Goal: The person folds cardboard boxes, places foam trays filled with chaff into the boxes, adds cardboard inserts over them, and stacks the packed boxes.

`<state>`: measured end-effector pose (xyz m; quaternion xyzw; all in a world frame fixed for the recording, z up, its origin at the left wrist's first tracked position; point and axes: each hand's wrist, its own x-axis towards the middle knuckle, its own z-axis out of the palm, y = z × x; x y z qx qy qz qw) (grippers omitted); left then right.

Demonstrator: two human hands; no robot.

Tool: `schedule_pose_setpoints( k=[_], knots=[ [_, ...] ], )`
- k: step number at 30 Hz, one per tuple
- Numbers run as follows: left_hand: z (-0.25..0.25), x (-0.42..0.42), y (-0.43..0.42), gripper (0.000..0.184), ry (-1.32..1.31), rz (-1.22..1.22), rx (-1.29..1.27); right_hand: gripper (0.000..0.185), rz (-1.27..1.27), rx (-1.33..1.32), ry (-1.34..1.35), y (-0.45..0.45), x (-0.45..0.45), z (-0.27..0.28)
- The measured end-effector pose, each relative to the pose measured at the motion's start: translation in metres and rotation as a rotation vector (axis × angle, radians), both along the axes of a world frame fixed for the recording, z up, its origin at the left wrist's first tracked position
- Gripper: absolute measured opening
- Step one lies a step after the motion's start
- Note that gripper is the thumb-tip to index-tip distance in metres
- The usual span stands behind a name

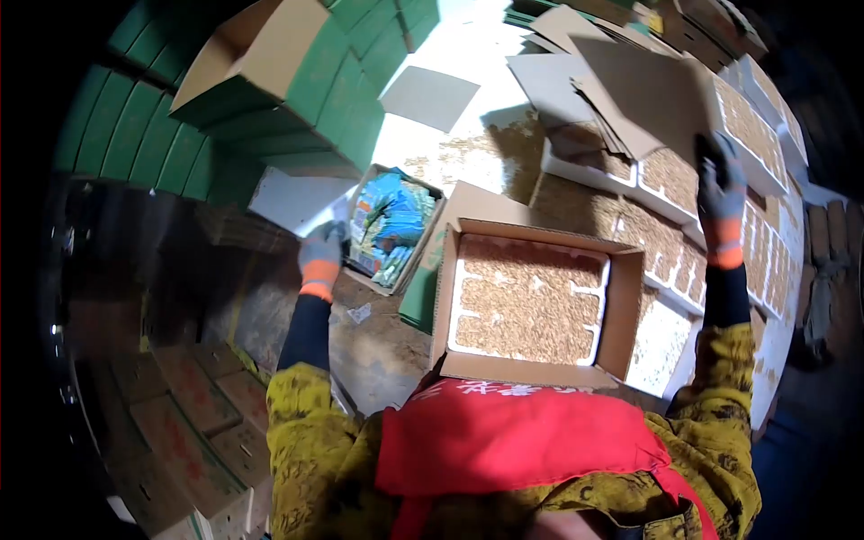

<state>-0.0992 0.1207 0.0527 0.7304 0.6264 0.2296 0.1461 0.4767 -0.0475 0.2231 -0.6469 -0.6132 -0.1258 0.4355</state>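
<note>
In grey gloves with orange cuffs, my two hands are spread wide apart. My left hand [324, 252] is closed at the lower corner of a pale cardboard sheet [295, 200], left of a small box. On the far right, my right hand [720, 184] grips the edge of a large brown cardboard sheet [643, 90], which is tilted above other sheets. Between my arms stands an open cardboard box [630, 306]. Inside it lies a white foam tray [463, 297] filled with a tan, grainy material.
Green cartons [346, 90] are stacked at the upper left, one open on top. A small box [392, 290] holds blue plastic packets [396, 216]. More filled white trays [666, 193] line the right. Brown cartons [184, 387] stand lower left. A loose grey sheet [430, 97] lies at the back.
</note>
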Motion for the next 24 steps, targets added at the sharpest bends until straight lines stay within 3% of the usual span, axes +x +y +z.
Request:
schedule_pose_setpoints(
  k=[2, 4, 5, 6, 9, 10, 12, 14, 15, 16, 18, 19, 21, 22, 23, 24],
  knots=[
    [0.074, 0.045, -0.03, 0.023, -0.408, -0.063, -0.053, 0.029, -0.068, 0.019, 0.493, -0.061, -0.028, 0.026],
    [0.147, 0.108, -0.08, 0.026, -0.364, -0.438, 0.308, 0.036, -0.099, 0.088, 0.503, -0.101, -0.059, 0.037],
    [0.167, 0.136, -0.097, 0.027, -0.148, -0.693, 0.311, 0.04, -0.077, 0.131, 0.502, -0.12, -0.072, 0.038],
    [0.176, 0.156, -0.112, 0.029, 0.077, -0.941, 0.328, 0.044, -0.11, 0.154, 0.603, -0.127, -0.09, 0.04],
    [0.153, 0.161, -0.151, 0.038, 0.328, -1.094, 0.143, 0.056, -0.171, 0.119, 0.75, -0.145, -0.145, 0.046],
    [0.151, 0.156, -0.153, 0.034, 0.302, -1.019, 0.154, 0.059, -0.138, 0.099, 0.785, -0.156, -0.154, 0.032],
    [0.136, 0.133, -0.141, 0.039, -0.177, -0.885, 0.19, 0.059, -0.223, -0.153, 0.88, -0.177, -0.181, 0.016],
    [0.131, 0.135, -0.149, 0.043, -0.515, -0.609, 0.157, 0.05, -0.108, -0.351, 0.737, -0.186, -0.201, -0.016],
    [0.129, 0.137, -0.153, 0.045, -0.677, -0.461, 0.141, 0.042, -0.156, -0.526, 0.369, -0.183, -0.206, -0.011],
    [0.122, 0.14, -0.155, 0.047, -0.657, -0.461, 0.067, 0.035, -0.203, -0.682, -0.007, -0.178, -0.209, -0.004],
    [0.098, 0.149, -0.155, 0.051, -0.619, -0.452, -0.072, 0.027, -0.177, -0.77, -0.228, -0.162, -0.21, 0.008],
    [0.087, 0.147, -0.154, 0.071, -0.631, -0.442, -0.219, 0.03, -0.129, -0.77, -0.259, -0.156, -0.212, 0.009],
    [0.076, 0.148, -0.152, 0.063, -0.684, -0.443, -0.293, 0.044, 0.052, -0.781, -0.369, -0.137, -0.216, -0.008],
    [0.072, 0.149, -0.152, 0.06, -0.72, -0.449, -0.291, 0.054, 0.197, -0.96, -0.399, -0.134, -0.212, -0.036],
    [0.068, 0.148, -0.15, 0.056, -0.762, -0.452, -0.299, 0.059, 0.324, -0.851, -0.59, -0.134, -0.198, -0.08],
    [0.062, 0.147, -0.147, 0.052, -0.816, -0.452, -0.33, 0.054, 0.389, -0.928, -0.334, -0.125, -0.198, -0.064]
  ],
)
